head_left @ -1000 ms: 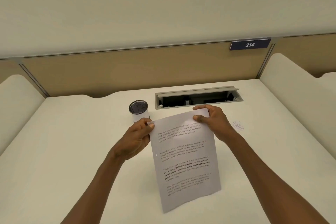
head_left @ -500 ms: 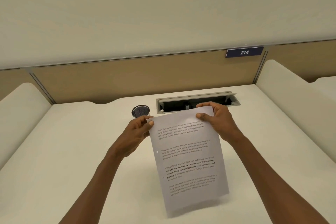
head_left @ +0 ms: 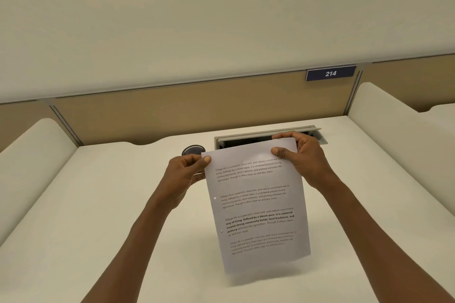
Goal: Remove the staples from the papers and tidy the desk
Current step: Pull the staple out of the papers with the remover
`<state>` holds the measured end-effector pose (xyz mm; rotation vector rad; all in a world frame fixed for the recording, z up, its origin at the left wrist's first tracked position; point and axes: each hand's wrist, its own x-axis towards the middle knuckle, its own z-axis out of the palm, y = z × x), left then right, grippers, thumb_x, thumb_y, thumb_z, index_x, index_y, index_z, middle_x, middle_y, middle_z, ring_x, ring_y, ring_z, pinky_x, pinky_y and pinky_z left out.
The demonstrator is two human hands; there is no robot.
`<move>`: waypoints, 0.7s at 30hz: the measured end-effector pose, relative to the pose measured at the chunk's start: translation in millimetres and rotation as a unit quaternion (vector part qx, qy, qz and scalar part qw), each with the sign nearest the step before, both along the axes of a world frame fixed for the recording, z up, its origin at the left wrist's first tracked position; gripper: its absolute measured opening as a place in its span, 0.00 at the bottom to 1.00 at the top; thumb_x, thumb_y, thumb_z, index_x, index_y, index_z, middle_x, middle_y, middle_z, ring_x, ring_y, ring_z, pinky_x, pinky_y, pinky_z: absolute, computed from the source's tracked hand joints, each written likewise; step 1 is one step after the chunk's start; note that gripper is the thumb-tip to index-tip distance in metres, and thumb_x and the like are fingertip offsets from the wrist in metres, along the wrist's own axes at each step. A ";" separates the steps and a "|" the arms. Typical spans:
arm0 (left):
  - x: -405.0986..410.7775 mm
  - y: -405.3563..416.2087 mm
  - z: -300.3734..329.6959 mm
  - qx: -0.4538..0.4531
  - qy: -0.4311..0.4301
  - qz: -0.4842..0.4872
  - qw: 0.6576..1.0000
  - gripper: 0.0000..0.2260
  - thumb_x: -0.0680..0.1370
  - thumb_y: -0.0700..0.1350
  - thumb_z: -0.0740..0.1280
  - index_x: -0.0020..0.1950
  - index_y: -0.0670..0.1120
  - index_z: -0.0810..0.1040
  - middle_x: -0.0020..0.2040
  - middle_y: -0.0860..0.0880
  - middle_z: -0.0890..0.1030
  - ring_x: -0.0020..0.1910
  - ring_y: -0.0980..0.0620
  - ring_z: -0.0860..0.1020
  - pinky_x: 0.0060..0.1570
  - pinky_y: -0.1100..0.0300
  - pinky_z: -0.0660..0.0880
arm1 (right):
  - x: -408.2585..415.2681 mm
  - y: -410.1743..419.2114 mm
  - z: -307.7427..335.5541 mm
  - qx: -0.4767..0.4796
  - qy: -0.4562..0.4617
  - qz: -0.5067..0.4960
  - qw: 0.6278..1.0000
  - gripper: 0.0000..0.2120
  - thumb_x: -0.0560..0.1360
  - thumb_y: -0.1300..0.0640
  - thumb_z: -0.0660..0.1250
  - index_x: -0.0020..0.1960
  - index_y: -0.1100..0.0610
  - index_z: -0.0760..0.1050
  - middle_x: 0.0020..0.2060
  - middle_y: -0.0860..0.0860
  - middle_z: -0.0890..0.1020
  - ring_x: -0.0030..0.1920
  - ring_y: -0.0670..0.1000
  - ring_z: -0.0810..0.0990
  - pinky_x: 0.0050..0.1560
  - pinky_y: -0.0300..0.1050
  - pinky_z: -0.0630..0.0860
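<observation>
A: What has changed in the last second?

B: The papers [head_left: 256, 204] have come up. A second ago their near edge sat low over the counter [head_left: 98, 204]; now the sheets hang clear of it, with a soft shadow on the surface beneath. The head has also tipped back, so more of the wall shows, including blue dots at the top left, and the dark-lidded cup [head_left: 194, 149] is mostly hidden behind the left hand [head_left: 183, 176].

A: How are the hands holding them?

B: Each grip is closed on a top corner. The left hand pinches the top left corner between thumb and fingers; the right hand [head_left: 299, 156] pinches the top right corner, thumb on the printed face and fingers curled behind.

A: What does that suggest for the task?

B: Probably an inspection: lifting the sheets to look for a staple, or to square them up. No staple is visible at either held corner, though the thumbs cover those spots.

A: How do the papers look?

B: White, printed with four blocks of text, one partly bold. They hang nearly upright, tilted slightly, at the middle of the counter, just in front of the open cable tray [head_left: 248, 136]. Two small pale marks sit along the left margin. How many sheets there are cannot be told.
</observation>
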<state>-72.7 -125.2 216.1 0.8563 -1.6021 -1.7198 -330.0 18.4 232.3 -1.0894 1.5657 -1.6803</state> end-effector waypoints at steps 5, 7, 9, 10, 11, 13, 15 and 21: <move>1.4 1.1 7.3 0.024 0.055 -0.022 0.998 0.10 0.77 0.44 0.67 0.50 0.38 0.82 0.52 0.43 0.85 0.48 0.49 0.83 0.49 0.57 0.80 | -3.5 -0.9 2.8 -0.017 -0.012 -0.006 1.000 0.14 0.69 0.64 0.75 0.54 0.59 0.80 0.45 0.54 0.85 0.39 0.51 0.84 0.39 0.46 0.82; 2.2 0.8 8.3 0.016 0.056 -0.034 0.998 0.12 0.77 0.45 0.67 0.50 0.37 0.82 0.54 0.42 0.84 0.49 0.48 0.82 0.49 0.57 0.79 | -5.3 -1.0 3.0 -0.017 -0.012 -0.008 1.000 0.14 0.69 0.64 0.75 0.53 0.59 0.80 0.45 0.55 0.85 0.39 0.52 0.84 0.40 0.47 0.83; 2.1 1.0 8.7 0.013 0.055 -0.039 0.998 0.12 0.77 0.45 0.67 0.50 0.36 0.81 0.53 0.41 0.83 0.49 0.48 0.82 0.48 0.58 0.79 | -6.5 -1.4 3.2 -0.019 -0.014 -0.008 1.000 0.13 0.69 0.64 0.75 0.53 0.59 0.80 0.45 0.56 0.85 0.39 0.52 0.84 0.40 0.48 0.83; 1.9 1.0 8.5 0.014 0.054 -0.040 0.998 0.12 0.77 0.46 0.66 0.50 0.36 0.81 0.52 0.41 0.83 0.49 0.48 0.81 0.48 0.58 0.79 | -6.7 -2.1 3.4 -0.019 -0.013 -0.009 1.000 0.13 0.69 0.64 0.75 0.53 0.59 0.80 0.45 0.56 0.85 0.39 0.52 0.84 0.41 0.48 0.83; 1.6 1.2 8.5 0.015 0.054 -0.042 0.998 0.13 0.77 0.46 0.66 0.51 0.36 0.81 0.52 0.41 0.83 0.49 0.48 0.81 0.48 0.58 0.79 | -7.0 -2.7 3.2 -0.018 -0.012 -0.009 1.000 0.13 0.69 0.64 0.75 0.53 0.58 0.80 0.45 0.56 0.85 0.39 0.52 0.84 0.41 0.49 0.83; 1.0 1.1 8.0 0.017 0.052 -0.046 0.997 0.13 0.77 0.46 0.66 0.53 0.35 0.80 0.53 0.41 0.83 0.49 0.48 0.81 0.49 0.58 0.79 | -7.1 -3.5 3.2 -0.016 -0.010 -0.011 1.000 0.13 0.69 0.64 0.75 0.53 0.59 0.80 0.46 0.57 0.85 0.40 0.53 0.84 0.42 0.49 0.83; 0.7 1.0 7.4 0.019 0.050 -0.046 0.998 0.14 0.77 0.46 0.66 0.54 0.35 0.80 0.53 0.41 0.83 0.49 0.48 0.81 0.49 0.58 0.79 | -7.0 -3.1 3.0 -0.016 -0.010 -0.011 1.000 0.14 0.69 0.64 0.75 0.53 0.59 0.80 0.46 0.57 0.85 0.40 0.53 0.84 0.42 0.49 0.83; -2.0 3.4 8.8 0.018 0.047 -0.033 0.998 0.13 0.77 0.47 0.66 0.53 0.38 0.80 0.50 0.44 0.84 0.48 0.50 0.81 0.49 0.58 0.79 | -6.5 -3.2 3.1 -0.015 -0.013 -0.013 1.000 0.14 0.69 0.64 0.75 0.54 0.59 0.80 0.45 0.55 0.84 0.39 0.51 0.84 0.40 0.46 0.83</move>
